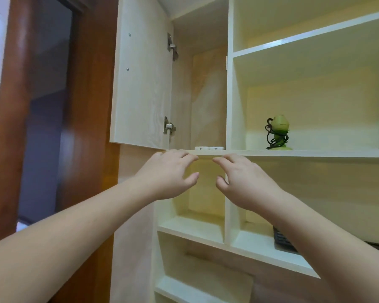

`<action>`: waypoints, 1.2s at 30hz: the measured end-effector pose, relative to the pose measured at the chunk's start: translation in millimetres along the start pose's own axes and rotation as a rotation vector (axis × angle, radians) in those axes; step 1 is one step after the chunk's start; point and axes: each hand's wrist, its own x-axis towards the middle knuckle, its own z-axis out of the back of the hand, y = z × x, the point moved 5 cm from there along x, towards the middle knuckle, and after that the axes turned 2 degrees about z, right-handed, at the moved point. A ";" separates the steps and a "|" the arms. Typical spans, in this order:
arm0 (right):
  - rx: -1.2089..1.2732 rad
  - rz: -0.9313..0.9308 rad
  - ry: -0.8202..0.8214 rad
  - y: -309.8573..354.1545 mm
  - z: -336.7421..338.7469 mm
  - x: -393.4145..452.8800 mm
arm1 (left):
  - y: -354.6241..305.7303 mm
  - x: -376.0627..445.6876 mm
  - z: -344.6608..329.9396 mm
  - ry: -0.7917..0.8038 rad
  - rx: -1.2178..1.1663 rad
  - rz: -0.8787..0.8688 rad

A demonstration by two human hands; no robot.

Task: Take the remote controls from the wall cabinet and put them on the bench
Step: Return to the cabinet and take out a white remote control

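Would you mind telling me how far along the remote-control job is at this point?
Done: the cabinet door is open. In hand: the left hand and right hand, both empty, reach for the shelf edge. Left: two white remotes lie on that shelf, ungrasped; no bench is in view.

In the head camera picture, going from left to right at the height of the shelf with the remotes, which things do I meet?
Brown door frame → open cabinet door → two white remote controls → green figurine wrapped in a black cable.
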 end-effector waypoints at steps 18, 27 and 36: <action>-0.100 -0.183 -0.045 15.4 -45.3 101.7 | 73.7 87.5 -54.8 -0.233 -0.255 -0.169; -0.074 -0.234 -0.048 -2.5 -53.3 125.0 | 83.1 126.9 -81.5 -0.147 -0.281 -0.165; 0.023 -0.224 0.004 -20.7 -53.3 140.0 | 72.5 157.9 -101.9 0.072 -0.251 -0.206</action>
